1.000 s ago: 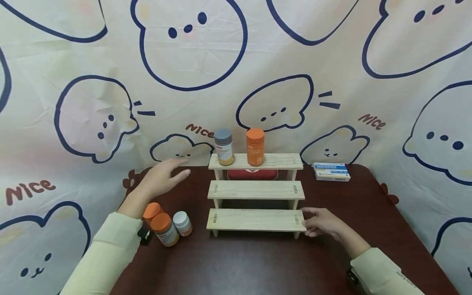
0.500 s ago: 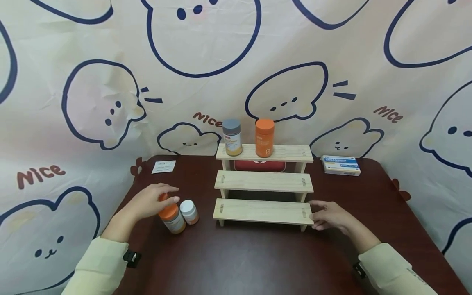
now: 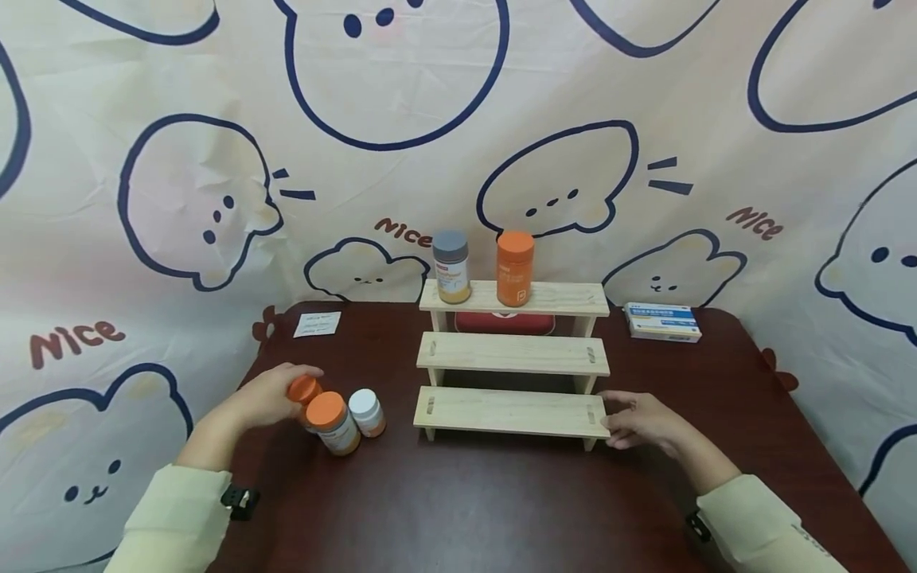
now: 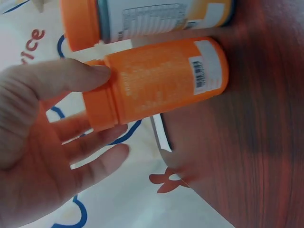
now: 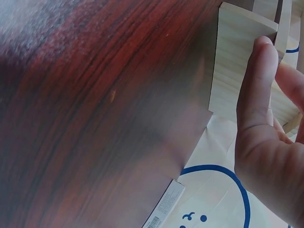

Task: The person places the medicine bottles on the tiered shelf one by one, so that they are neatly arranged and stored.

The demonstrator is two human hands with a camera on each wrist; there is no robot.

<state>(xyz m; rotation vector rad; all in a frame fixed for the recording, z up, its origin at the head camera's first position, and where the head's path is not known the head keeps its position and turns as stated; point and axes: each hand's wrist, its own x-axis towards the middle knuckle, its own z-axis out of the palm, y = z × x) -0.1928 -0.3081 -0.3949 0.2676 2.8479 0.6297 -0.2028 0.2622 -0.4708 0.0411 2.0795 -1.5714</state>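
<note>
In the head view, my left hand [image 3: 265, 398] is at the left, gripping the orange cap of an all-orange pill bottle [image 4: 164, 80]. The left wrist view shows the thumb against the cap and the fingers on the far side. Beside it stand an orange-capped supplement bottle [image 3: 338, 434] with a pale label and a small white-capped bottle [image 3: 368, 415]. My right hand [image 3: 640, 420] holds the right end of the lowest step of a three-step wooden rack [image 3: 501, 411]. In the right wrist view, its thumb [image 5: 259, 90] lies along the side panel [image 5: 232, 61].
On the top step stand a grey-capped bottle [image 3: 452, 270] and an orange bottle [image 3: 514, 270]. A red case [image 3: 501, 322] shows behind the rack. A blue-and-white box [image 3: 662, 322] lies back right, a white card [image 3: 318, 324] back left. A patterned cloth [image 3: 215, 334] hangs behind.
My left hand has come down and toward me from the back left onto the orange bottle's cap and taken hold of it. The head view has shifted slightly. My right hand stays at the rack.
</note>
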